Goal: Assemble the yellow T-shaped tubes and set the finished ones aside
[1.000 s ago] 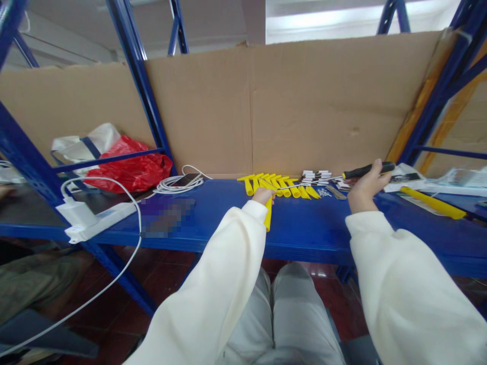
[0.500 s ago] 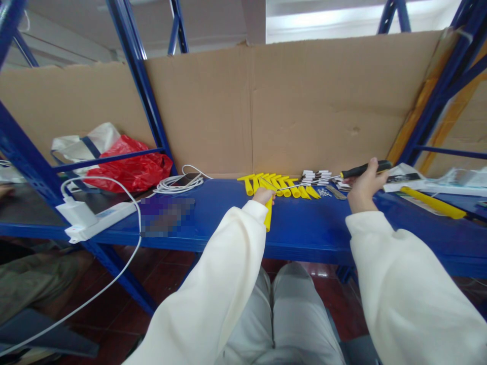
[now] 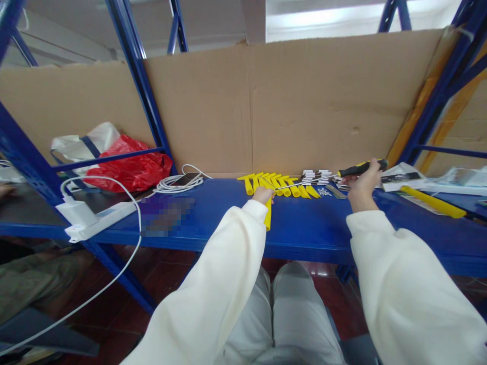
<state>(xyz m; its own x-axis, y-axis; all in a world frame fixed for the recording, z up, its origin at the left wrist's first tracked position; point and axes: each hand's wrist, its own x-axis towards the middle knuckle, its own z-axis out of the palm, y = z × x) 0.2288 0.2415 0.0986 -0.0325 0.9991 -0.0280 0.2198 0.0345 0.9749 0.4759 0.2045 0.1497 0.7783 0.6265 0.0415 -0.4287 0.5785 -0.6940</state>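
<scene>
My left hand (image 3: 263, 194) is closed around a yellow plastic piece with a tube-like handle (image 3: 268, 217) pointing down toward the table's front edge. In my right hand (image 3: 364, 183) is a screwdriver (image 3: 352, 171) with a black and yellow handle. Its long metal shaft runs left, and the tip meets the yellow piece at my left fingers; the exact contact is hidden. Behind my left hand lies a row of several similar yellow pieces (image 3: 287, 186). Small white parts (image 3: 315, 175) and a scatter of tiny screw-like bits (image 3: 324, 192) lie to the right of that row.
Blue shelf table (image 3: 228, 228) with cardboard (image 3: 304, 106) behind. At left are a power strip (image 3: 110, 218), coiled white cable (image 3: 178, 183) and red bag (image 3: 131, 162). A yellow-handled tool (image 3: 433, 202) lies at right. Another person's leg (image 3: 41, 279) shows lower left.
My right hand and the screwdriver handle have shifted very slightly left, with the fingers changing position on the handle. My left hand and the yellow piece stay nearly still.
</scene>
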